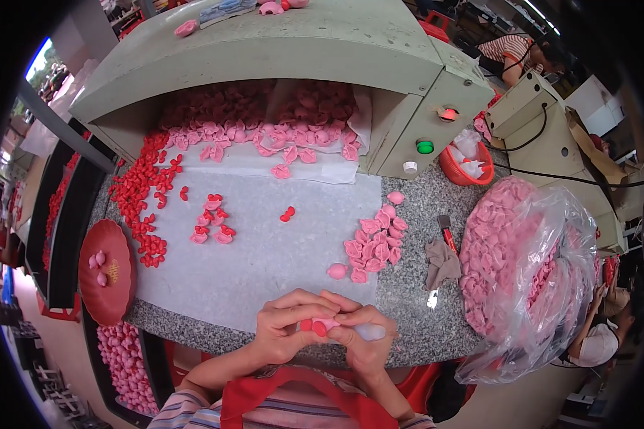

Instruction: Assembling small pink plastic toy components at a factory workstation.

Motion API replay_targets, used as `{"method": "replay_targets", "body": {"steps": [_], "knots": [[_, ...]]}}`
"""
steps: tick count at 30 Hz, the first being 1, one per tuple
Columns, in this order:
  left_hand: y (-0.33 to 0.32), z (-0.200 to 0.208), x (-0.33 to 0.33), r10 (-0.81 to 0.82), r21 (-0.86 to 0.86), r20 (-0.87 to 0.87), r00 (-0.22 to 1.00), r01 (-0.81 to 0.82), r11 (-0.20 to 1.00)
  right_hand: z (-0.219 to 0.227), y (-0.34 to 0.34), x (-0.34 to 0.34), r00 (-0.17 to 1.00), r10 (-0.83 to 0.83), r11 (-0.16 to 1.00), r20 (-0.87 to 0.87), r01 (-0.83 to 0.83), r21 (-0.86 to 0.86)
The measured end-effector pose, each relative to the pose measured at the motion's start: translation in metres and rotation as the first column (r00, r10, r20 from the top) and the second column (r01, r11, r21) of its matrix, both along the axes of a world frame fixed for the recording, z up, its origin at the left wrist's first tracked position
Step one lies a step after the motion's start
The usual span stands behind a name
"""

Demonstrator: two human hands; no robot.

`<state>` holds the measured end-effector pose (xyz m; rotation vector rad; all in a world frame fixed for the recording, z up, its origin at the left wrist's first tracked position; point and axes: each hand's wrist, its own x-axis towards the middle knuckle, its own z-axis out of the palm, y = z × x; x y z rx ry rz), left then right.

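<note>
While our forearms are slanting inward from the lower edge of the view, we are holding both hands together above the near edge of the granite surface (429, 332). Our left hand (279, 329) is bending at the wrist, its fingers (304, 313) curling toward the right; our right hand (368, 350) is facing it, knuckles up, its fingers arching leftward. Between the hands we are pinching a small pink piece (330, 323) with red rounded parts (320, 329) at its left, the fingers of both hands clasping it; how firmly, we are unable to tell. Beside the right palm, a pale translucent thing (372, 332) is showing, its kind unclear. Beyond the hands, a pale sheet (265, 264) is lying flat, bearing pink shells (368, 247) toward the right and red pieces (136, 193) toward the left.
</note>
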<state>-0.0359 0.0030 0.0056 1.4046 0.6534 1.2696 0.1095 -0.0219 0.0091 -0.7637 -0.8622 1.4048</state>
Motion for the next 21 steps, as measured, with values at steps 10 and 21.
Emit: {"method": "replay_targets", "body": {"steps": [10, 21], "knots": [[0.002, -0.014, 0.004, -0.031, -0.204, 0.089, 0.996, 0.049, 0.978, 0.006, 0.002, -0.007, 0.991, -0.089, 0.996, 0.099, 0.087, 0.028], [0.004, -0.029, 0.011, -0.104, -0.239, 0.650, 0.753, 0.333, 0.912, 0.015, 0.007, -0.011, 0.869, -0.193, 0.972, 0.456, 0.105, 0.212]]}}
